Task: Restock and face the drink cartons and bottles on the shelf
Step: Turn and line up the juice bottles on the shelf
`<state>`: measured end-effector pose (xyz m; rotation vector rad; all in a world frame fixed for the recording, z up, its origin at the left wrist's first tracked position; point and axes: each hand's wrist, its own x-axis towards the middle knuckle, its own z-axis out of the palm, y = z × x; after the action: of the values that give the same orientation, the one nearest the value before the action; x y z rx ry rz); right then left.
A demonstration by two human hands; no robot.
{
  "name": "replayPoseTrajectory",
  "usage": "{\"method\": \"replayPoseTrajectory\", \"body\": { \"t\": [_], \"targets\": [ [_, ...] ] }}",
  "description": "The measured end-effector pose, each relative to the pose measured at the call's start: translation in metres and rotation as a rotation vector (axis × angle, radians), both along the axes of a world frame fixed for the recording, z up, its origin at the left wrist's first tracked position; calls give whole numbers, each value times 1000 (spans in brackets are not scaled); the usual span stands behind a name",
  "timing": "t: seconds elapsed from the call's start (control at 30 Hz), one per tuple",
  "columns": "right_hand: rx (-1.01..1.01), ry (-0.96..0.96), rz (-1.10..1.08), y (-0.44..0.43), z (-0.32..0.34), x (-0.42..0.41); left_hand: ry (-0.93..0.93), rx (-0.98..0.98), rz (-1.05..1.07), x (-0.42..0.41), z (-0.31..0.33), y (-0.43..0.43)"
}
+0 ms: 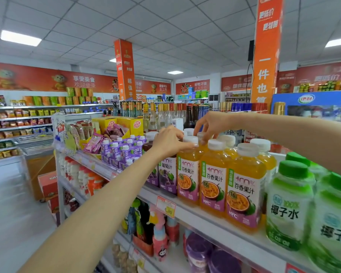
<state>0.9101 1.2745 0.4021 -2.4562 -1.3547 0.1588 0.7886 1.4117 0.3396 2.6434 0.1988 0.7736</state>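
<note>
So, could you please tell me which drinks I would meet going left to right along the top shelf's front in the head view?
purple cartons → grape juice bottles → passion fruit juice bottles → coconut water bottles

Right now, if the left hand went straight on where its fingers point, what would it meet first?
The left hand meets the white cap of the leftmost orange juice bottle; its fingers seem to touch it already.
</note>
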Motion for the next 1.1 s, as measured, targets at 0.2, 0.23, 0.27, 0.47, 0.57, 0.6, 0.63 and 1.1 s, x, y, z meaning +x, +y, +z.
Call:
{"method": "replayPoseTrajectory", "body": {
  "t": [0.2,0.23,0.27,0.47,0.57,0.6,0.63,1.1],
  "targets": [
    [-26,-7,13,2,0,-2,10,-4,-6,-5,0,-1],
    [-41,-5,18,3,1,-2,11,-1,-10,-6,0,-2],
    [-59,3,22,5,2,-1,9,3,-14,-6,-1,-1],
    [-53,87,22,-5,36,8,-16,-17,-12,-11,-1,-1],
    [63,-46,-15,-10,42,24,-68,24,-10,-18,-3,3],
    [33,-97,-26,-10,41,30,-80,53,-11,-20,-5,6],
    [-46,-132,-32,-9,39,34,-86,85,-13,-22,-6,7],
    [-203,-94,-55,-4,6,48,-15,290,-26,-33,-3,10]
  ]
}}
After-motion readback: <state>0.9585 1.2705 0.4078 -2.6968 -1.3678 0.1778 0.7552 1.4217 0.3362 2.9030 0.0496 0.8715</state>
